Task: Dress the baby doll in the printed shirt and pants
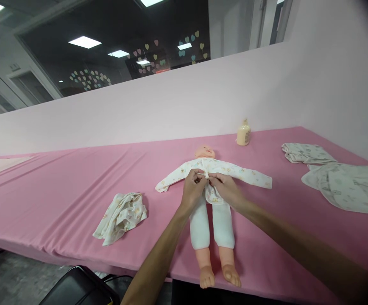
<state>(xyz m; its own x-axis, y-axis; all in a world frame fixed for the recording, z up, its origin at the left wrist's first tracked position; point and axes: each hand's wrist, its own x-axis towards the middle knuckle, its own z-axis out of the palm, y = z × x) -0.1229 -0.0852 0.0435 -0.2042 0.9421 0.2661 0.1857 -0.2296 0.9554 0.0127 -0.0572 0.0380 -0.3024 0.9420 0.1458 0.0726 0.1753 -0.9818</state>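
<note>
A baby doll (204, 151) lies on its back on the pink-covered table, its feet toward me. It wears a white baby shirt (247, 174) with a small print, the long sleeves spread out to both sides. White cloth covers its legs down to the shins; its feet are bare. Over the doll's chest, my left hand (194, 186) pinches the front of the shirt. Just beside it, my right hand (225, 186) pinches the same front edge, the fingertips of both hands almost meeting. What exactly lies between the fingertips is too small to make out.
A crumpled printed cloth (122, 216) lies left of the doll. A cream pump bottle (243, 133) stands near the back wall. Folded printed cloth (306, 153) and a spread printed garment (349, 186) lie at the right. A black chair (79, 288) stands below the table's front edge.
</note>
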